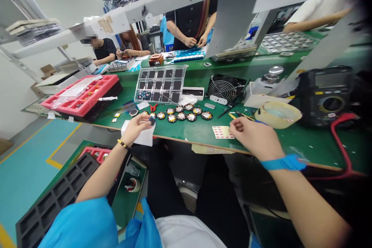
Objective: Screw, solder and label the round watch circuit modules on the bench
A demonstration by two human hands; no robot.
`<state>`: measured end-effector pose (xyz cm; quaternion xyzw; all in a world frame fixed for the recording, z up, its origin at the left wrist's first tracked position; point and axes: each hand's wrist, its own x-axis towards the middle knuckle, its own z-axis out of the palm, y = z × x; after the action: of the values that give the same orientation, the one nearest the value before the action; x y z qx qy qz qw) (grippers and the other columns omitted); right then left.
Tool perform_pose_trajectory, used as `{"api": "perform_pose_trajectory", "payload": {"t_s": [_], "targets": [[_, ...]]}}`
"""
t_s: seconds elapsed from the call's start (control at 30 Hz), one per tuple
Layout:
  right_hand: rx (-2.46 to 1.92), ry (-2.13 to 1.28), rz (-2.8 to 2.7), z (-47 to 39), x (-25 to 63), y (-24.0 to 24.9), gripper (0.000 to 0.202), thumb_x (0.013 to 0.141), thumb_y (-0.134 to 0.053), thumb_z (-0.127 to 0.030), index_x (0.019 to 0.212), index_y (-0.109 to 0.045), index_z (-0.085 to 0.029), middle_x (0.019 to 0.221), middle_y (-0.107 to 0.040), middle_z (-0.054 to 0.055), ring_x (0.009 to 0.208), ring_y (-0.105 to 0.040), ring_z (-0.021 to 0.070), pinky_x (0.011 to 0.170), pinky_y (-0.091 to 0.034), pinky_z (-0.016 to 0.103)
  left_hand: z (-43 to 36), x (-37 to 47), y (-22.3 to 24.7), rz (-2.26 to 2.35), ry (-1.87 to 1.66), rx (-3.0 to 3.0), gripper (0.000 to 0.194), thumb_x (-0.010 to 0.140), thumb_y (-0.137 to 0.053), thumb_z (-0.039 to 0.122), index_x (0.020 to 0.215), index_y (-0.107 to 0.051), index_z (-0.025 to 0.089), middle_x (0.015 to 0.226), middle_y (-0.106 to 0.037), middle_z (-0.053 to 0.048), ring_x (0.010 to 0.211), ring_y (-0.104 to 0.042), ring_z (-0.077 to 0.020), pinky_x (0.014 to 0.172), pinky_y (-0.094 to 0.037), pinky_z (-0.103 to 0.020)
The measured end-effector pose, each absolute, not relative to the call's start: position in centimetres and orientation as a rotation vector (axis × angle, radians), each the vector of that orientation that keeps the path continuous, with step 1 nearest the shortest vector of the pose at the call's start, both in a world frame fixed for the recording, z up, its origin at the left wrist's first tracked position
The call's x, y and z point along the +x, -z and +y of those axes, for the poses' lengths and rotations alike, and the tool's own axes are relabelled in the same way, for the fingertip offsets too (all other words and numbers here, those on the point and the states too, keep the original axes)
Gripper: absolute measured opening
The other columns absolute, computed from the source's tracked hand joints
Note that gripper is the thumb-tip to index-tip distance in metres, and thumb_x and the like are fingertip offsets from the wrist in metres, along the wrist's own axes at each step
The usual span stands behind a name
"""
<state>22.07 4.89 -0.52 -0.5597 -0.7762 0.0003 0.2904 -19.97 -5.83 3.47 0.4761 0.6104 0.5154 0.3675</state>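
My left hand [136,127] pinches a small dark square piece [152,121] between thumb and fingers, above a white paper [143,136] at the table edge. Curled fingertips of my right hand [255,136] meet at the right edge of a sticker sheet with red dots [222,132]; whether they grip the sheet or a single sticker cannot be made out. Between the hands, several round black circuit modules [181,116] with pale centres lie in rows. Just beyond my left hand are red clips [153,107] and another round module [133,112].
Behind the modules lies a clear compartment tray [159,84]. A fan [225,89], tape roll [278,114] and multimeter [327,95] with a red cable stand to the right. Pink foam trays [81,95] sit left; black foam tray [58,197] below. Other people work across the bench.
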Motion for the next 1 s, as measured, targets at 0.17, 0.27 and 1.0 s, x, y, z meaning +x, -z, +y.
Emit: {"api": "perform_pose_trajectory", "payload": {"t_s": [0.17,0.27,1.0], "targets": [[-1.375,-0.002,-2.015,4.1,21.2,1.5,0.018,0.091,-0.058,-0.028,0.083,-0.071,-0.019,0.082,-0.075,0.006,0.077,-0.069,0.0213,0.065,-0.042,0.03,-4.4,-13.7,-1.9,1.336,-1.288,1.148,0.041,0.074,-0.09,0.042,0.104,-0.072,0.019,0.101,-0.068,-0.003,0.094,-0.074,-0.0199,0.102,-0.064,-0.049],[-1.369,-0.071,-1.844,2.8,20.9,0.8,0.018,0.093,-0.062,-0.03,0.091,-0.076,-0.019,0.074,-0.072,0.002,0.067,-0.066,0.0176,0.063,-0.043,0.029,-3.6,-10.7,-1.0,1.242,-1.253,1.107,0.036,0.076,-0.09,0.037,0.103,-0.073,0.02,0.101,-0.068,-0.003,0.094,-0.075,-0.0187,0.105,-0.063,-0.048],[-0.755,0.077,-2.237,-0.9,12.8,0.9,0.028,0.109,-0.055,-0.029,0.117,-0.081,-0.021,0.086,-0.081,0.004,0.074,-0.072,0.0167,0.066,-0.044,0.031,-2.7,-7.0,-0.4,1.213,-1.219,1.011,0.028,0.08,-0.087,0.034,0.1,-0.075,0.018,0.095,-0.075,-0.006,0.089,-0.075,-0.0176,0.092,-0.066,-0.04]]}}
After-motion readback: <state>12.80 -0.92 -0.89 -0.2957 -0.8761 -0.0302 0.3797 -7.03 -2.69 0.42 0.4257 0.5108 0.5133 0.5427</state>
